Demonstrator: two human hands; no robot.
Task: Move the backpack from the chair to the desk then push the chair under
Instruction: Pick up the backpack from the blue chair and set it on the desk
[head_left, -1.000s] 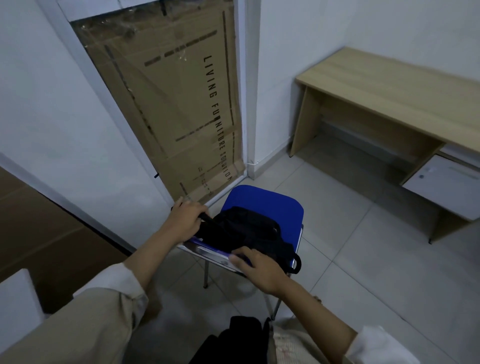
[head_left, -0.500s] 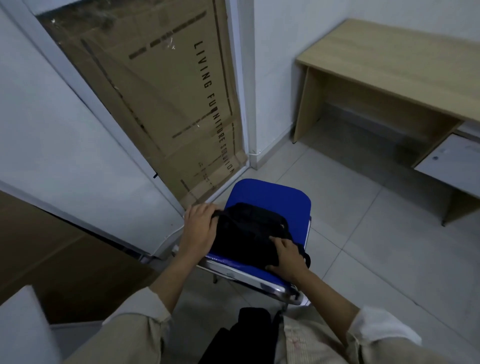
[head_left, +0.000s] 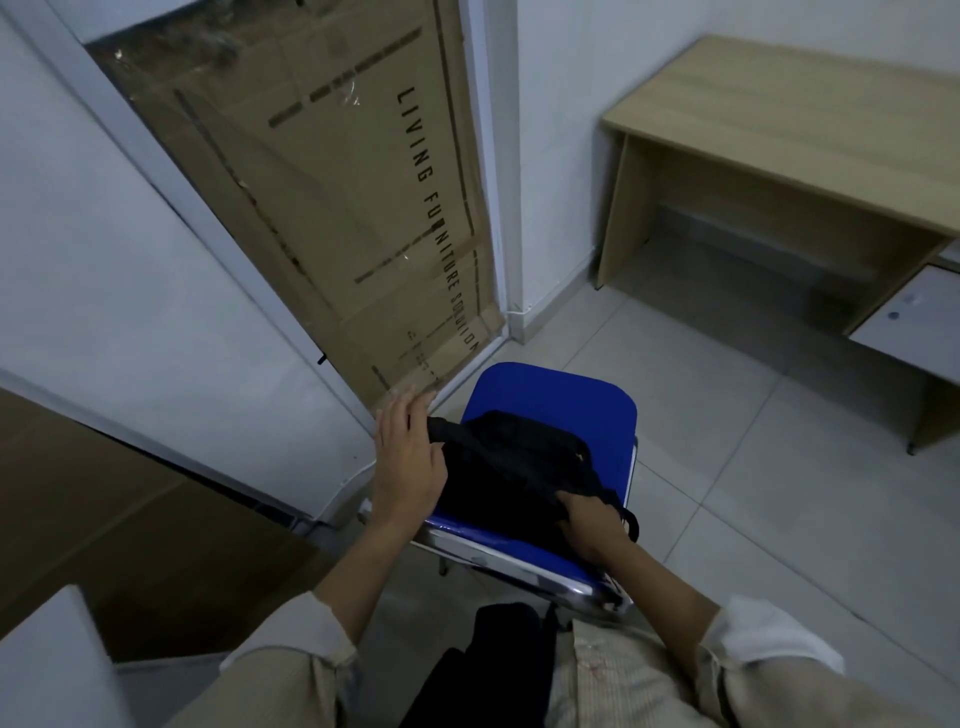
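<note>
While the black backpack lies on the blue chair, right-hand fingers pinch it, left fingers spread.

1. Backpack: plain black, small yellowish spot on its right side.
2. Chair: saturated blue seat, shiny silver frame at near edge.
3. Desk, far right: light wood grain, pale grey drawer front.
4. Cardboard panel, far left: brown, black lettering.
5. Floor tiles: pale grey.
6. Sleeves: beige.
</note>
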